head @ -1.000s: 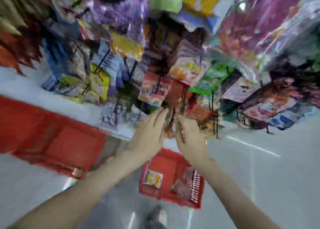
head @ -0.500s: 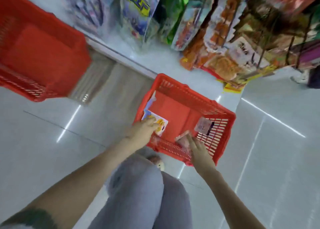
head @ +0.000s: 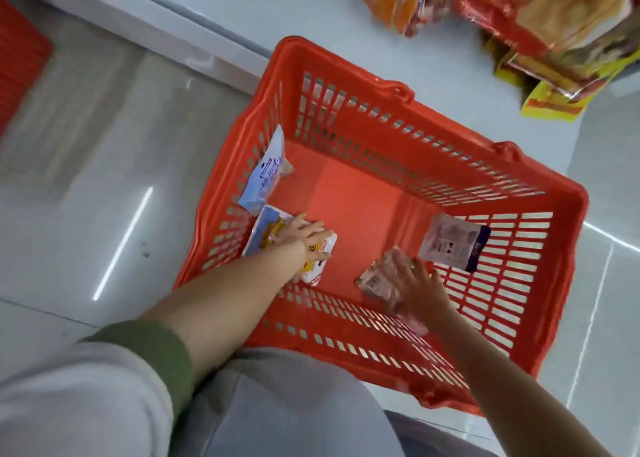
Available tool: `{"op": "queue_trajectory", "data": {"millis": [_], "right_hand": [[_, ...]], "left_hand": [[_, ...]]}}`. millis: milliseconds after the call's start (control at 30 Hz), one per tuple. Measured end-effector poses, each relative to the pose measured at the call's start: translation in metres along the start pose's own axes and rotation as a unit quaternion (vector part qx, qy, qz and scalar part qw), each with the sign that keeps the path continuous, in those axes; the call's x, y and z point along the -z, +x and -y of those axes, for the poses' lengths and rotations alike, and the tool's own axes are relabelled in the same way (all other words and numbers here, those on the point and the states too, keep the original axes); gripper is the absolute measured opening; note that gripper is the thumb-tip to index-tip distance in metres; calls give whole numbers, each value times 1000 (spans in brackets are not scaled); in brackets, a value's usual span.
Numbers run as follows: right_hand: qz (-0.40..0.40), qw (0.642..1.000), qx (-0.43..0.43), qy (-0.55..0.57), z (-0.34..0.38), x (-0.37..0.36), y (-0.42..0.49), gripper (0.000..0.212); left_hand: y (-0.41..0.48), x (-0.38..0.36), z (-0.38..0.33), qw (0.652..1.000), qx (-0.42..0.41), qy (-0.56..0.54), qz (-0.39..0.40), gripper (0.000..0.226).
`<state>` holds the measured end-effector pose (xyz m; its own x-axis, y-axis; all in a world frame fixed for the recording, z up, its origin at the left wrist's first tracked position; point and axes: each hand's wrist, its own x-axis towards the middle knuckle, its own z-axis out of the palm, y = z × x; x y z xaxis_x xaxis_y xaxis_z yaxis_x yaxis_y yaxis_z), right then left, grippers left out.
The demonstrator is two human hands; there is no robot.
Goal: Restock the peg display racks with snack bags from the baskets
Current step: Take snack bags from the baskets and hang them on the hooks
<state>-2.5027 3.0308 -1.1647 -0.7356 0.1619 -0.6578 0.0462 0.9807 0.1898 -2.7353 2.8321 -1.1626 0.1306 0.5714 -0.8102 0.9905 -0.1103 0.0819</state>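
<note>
Both hands have gone deeper into the red basket (head: 346,65) since half a second ago, and my head view has dropped closer, so the basket fills most of the picture. From my station, the left hand (head: 304,238) lies on a yellow-and-white snack bag (head: 268,231) with fingers spread and nearly straight, pressing on it, not closed round it. The right hand (head: 415,283) is blurred, but its fingers look straight and fanned over a clear crinkly packet (head: 375,280), touching it; I see no curl around it. The yellow-and-white bag lies flat on the basket floor in the near left corner. The clear packet lies on the basket floor against the near wall, towards the right side. A pale blue bag (head: 265,176) stands tilted against the basket's left wall, just beyond the left hand. A white-and-purple bag (head: 453,240) leans on the basket's right wall, just beyond the right hand's fingertips. The middle of the basket floor is bare red plastic. Outside the basket, a green cuff (head: 138,359) ends a pale sleeve on the left arm, and grey trousers (head: 277,404) sit below the near wall. Hanging snack bags (head: 554,24) show beyond the basket's far right corner, and a second red basket (head: 20,58) shows well off its left side, on the glossy floor (head: 104,179).
</note>
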Motion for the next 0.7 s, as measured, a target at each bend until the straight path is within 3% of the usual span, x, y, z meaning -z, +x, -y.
{"op": "queue_trajectory", "data": {"millis": [33,100,200,367,467,533,567,667,700], "right_hand": [[13,999,30,-17,1,2,5,114],[6,997,42,62,10,20,17,119],[-29,965,-95,244,32,56,38,113],[-1,812,-223,540,28,97,46,75],[-2,686,-243,685,14,112,22,79],[-34,622,-261,737,3,137,-5,85],[-60,604,-268,748,-2,156,-21,85],[-94,554,-244,790,-16,229,-77,60],[-90,530,-239,809,-19,259,-96,46]], "left_hand": [[2,-4,1,1000,6,-1,-6,91],[8,-8,3,999,32,-4,-39,87],[8,4,2,987,100,-64,-110,80],[1,22,1,948,162,-180,-208,68],[-23,44,4,885,193,-342,-251,63],[-50,67,7,790,202,-508,-279,56],[-67,80,8,715,206,-598,-297,50],[-130,129,6,404,178,-827,-349,36],[-154,148,5,341,162,-857,-352,33]]}}
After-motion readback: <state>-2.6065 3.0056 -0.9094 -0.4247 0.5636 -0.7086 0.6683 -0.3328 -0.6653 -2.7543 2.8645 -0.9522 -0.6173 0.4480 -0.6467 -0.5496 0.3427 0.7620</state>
